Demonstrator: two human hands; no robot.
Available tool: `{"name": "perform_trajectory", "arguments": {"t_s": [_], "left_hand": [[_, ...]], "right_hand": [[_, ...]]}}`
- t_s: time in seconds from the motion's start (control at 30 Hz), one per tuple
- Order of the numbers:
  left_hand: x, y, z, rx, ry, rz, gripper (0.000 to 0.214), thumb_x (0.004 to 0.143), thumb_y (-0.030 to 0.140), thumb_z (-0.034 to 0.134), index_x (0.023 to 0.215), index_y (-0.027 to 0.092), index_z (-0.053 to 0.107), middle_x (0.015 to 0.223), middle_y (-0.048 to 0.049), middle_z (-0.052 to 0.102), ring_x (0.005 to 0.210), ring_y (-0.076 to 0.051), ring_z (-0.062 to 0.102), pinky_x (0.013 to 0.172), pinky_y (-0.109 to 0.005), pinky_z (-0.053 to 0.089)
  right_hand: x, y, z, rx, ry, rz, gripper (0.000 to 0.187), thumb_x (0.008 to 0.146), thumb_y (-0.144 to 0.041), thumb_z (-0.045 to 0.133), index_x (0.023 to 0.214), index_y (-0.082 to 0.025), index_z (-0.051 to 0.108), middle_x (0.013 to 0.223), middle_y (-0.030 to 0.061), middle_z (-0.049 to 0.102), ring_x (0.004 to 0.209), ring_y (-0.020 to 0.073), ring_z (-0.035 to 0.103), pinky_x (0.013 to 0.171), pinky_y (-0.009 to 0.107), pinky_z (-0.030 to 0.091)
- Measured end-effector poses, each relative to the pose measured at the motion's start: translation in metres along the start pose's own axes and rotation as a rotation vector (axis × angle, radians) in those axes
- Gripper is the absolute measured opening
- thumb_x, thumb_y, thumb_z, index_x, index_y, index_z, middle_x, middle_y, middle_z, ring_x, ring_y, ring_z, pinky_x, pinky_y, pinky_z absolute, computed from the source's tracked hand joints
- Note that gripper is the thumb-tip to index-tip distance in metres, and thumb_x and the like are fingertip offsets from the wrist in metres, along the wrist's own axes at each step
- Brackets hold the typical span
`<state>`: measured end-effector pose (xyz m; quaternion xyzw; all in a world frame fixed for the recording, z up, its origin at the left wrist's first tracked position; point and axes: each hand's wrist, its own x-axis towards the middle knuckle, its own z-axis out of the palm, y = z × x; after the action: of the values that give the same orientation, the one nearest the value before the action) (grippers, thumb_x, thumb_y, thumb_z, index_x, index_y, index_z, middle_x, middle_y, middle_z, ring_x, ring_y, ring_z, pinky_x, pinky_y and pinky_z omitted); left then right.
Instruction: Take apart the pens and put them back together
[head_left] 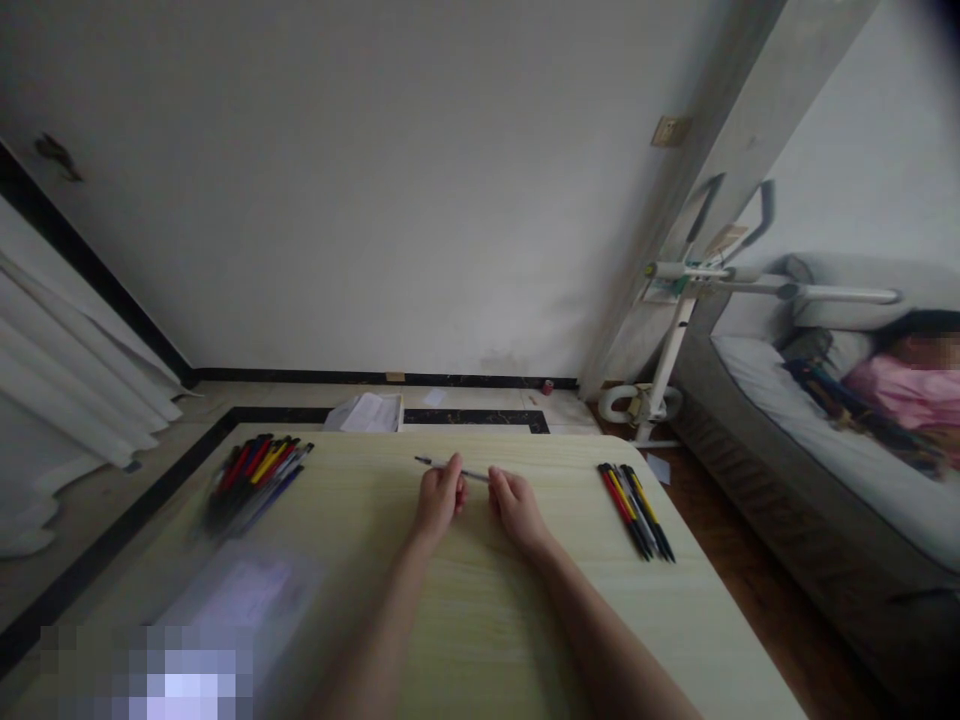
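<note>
Pale table [525,620]: a heap of pens [259,470] lies near the left edge, with bare board between it and the hands, and a row of pens [636,508] lies by the right edge. The left hand [439,497] and right hand [516,508], fingers curled closed, pinch one thin grey pen [474,474] at mid-table, its dark tip pointing left.

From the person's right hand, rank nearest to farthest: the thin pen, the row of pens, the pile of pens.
1. Thin pen: held at the right hand's fingertips, in the middle.
2. Row of pens: on the table, to its right.
3. Pile of pens: far left, beyond the left hand.
</note>
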<state>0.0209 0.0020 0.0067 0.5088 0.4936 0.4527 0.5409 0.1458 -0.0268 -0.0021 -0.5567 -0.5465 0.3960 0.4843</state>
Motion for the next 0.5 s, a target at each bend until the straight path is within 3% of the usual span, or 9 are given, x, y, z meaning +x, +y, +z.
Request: {"name": "perform_trajectory", "arguments": {"t_s": [0.5], "left_hand": [[0.0017,-0.0033,-0.0016,-0.053,-0.03,0.017,0.048,0.076,0.051,0.039,0.041,0.018,0.035,0.036,0.0022,0.041,0.031,-0.008,0.037,0.036,-0.022,0.025]], "right_hand": [[-0.0016,0.0015,-0.0009,-0.151,0.029,-0.074,0.043,0.084,-0.046,0.033,0.054,-0.016,0.042,0.049,-0.0035,0.039,0.048,0.009,0.034,0.047,0.022,0.024]]}}
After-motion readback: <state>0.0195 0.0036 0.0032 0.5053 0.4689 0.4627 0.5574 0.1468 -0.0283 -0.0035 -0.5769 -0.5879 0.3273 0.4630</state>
